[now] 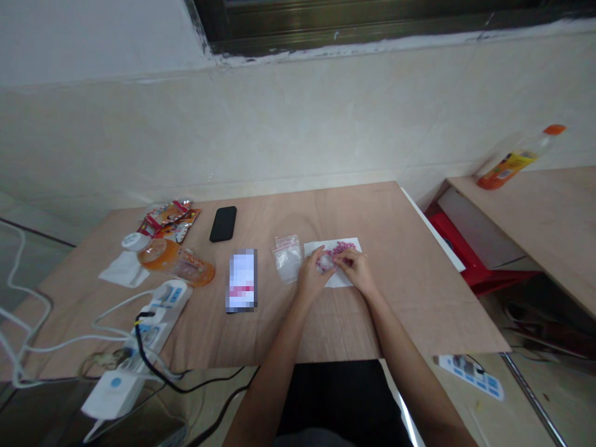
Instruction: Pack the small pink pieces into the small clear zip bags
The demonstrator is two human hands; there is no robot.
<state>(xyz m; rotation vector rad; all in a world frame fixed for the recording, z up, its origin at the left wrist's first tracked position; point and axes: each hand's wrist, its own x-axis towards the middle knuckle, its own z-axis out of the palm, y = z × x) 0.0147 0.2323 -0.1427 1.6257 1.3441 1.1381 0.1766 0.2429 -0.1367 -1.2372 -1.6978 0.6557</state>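
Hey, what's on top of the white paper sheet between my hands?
Small round pink beads lie clustered on the white paper sheet, towards its far edge. Your left hand and right hand cover its middle, so anything beneath them cannot be seen.

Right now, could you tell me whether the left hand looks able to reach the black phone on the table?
Probably yes. The left hand sits on the white paper, and the black phone lies up the wooden table. Only a small clear plastic bag lies roughly between them, low enough to pass over.
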